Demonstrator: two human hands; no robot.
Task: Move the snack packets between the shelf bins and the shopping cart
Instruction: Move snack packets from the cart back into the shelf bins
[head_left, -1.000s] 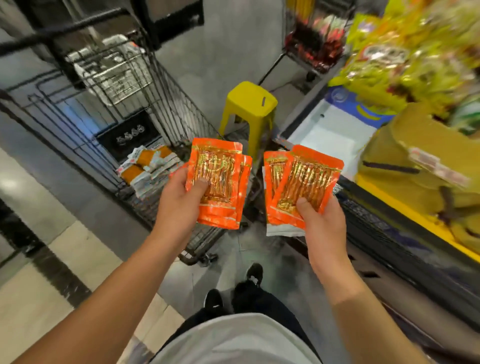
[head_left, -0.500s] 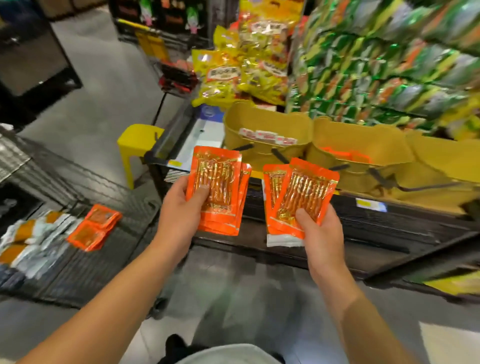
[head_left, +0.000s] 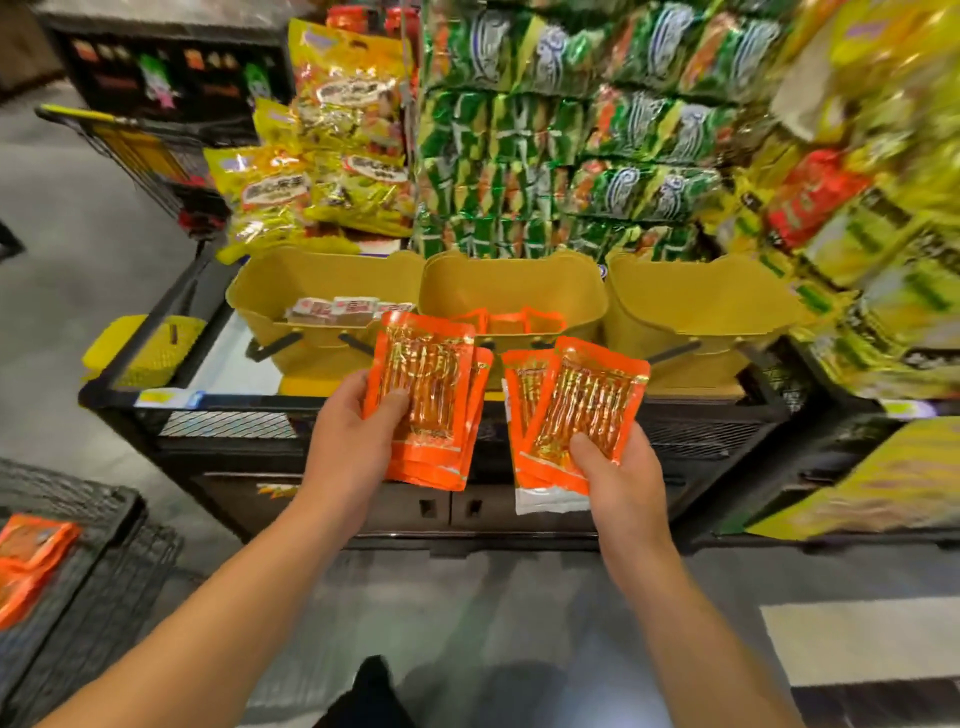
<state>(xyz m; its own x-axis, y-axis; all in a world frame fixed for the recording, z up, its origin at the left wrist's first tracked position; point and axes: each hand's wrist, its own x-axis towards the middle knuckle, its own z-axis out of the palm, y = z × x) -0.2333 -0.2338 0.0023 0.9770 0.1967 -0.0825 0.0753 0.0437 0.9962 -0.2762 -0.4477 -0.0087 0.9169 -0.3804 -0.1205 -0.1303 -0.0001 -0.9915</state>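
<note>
Two small stacks of orange snack packets are sitting in the hands at the centre of the frame: the left hand (head_left: 349, 441) is gripping the left stack (head_left: 427, 396), thumb pressing on its face, and the right hand (head_left: 621, 467) is pinching the right stack (head_left: 574, 415), which is fanning out over a white-edged packet. Just above them, three yellow shelf bins are lining the shelf; the middle bin (head_left: 511, 291) is holding more orange packets, the left bin (head_left: 322, 288) pale ones. At the lower left edge, further orange packets (head_left: 28, 564) are lying in the shopping cart (head_left: 109, 582).
</note>
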